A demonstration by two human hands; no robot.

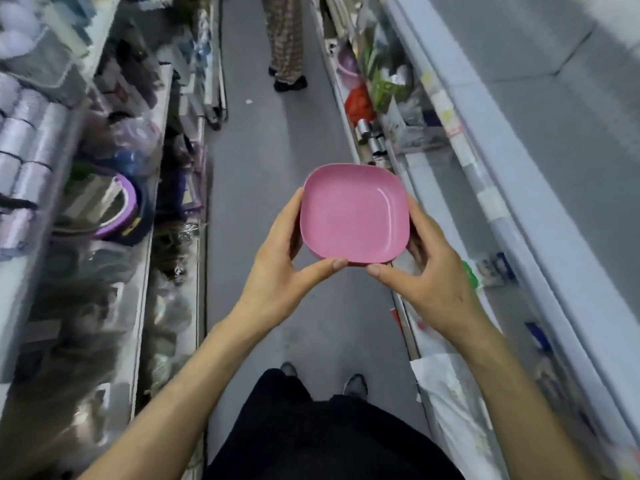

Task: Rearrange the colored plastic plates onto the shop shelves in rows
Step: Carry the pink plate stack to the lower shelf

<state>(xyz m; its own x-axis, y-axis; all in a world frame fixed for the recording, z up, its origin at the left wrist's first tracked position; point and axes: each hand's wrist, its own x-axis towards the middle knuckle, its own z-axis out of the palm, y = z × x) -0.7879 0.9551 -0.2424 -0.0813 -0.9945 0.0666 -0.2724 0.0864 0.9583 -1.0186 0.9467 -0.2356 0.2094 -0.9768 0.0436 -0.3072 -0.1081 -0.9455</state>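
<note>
Both hands out front over the aisle floor (277, 140): left hand (277, 271) and right hand (429, 275) hold a pink plate (353, 216) level between them, thumbs pinching its near rim, fingers curled under its sides. Stocked shelves (104, 202) flank the aisle; farther down, another person's legs (285, 39).

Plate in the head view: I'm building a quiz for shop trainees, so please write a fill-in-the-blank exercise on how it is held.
1. The plate is ____ in colour.
2. The number of hands gripping it is ____: the left hand and the right hand, at opposite edges.
3. Its hollow side faces ____, toward the camera.
4. It is held over the grey aisle ____, between stocked shelves.
Missing words: pink; two; up; floor.
</note>
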